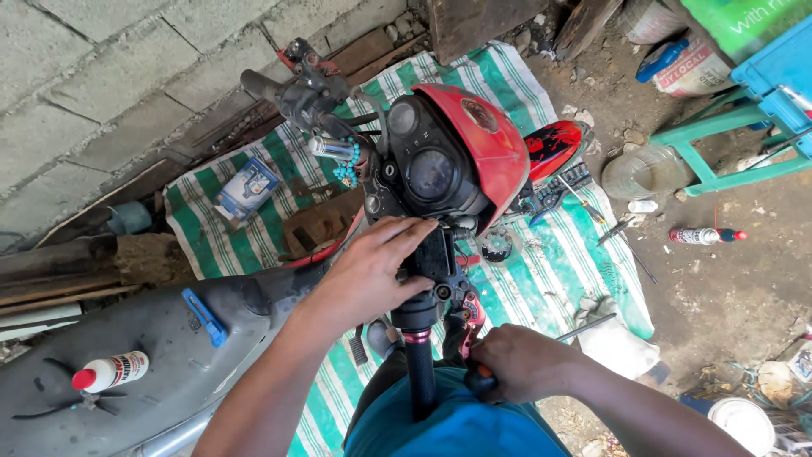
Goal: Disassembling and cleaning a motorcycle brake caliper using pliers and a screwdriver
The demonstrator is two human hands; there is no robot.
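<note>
The left hand [368, 271] lies over the switch housing [431, 258] on the scooter's handlebar [419, 372], fingers curled around it just below the red headlight cowl [482, 140]. The right hand [516, 360] has its grip closed on a screwdriver [584, 327], whose shaft points out over the striped mat [550, 271].

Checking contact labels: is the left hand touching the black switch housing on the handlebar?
Touching. The head view shows the left hand laid over the black switch housing on the handlebar, fingers pressed on its top edge with no gap.
</note>
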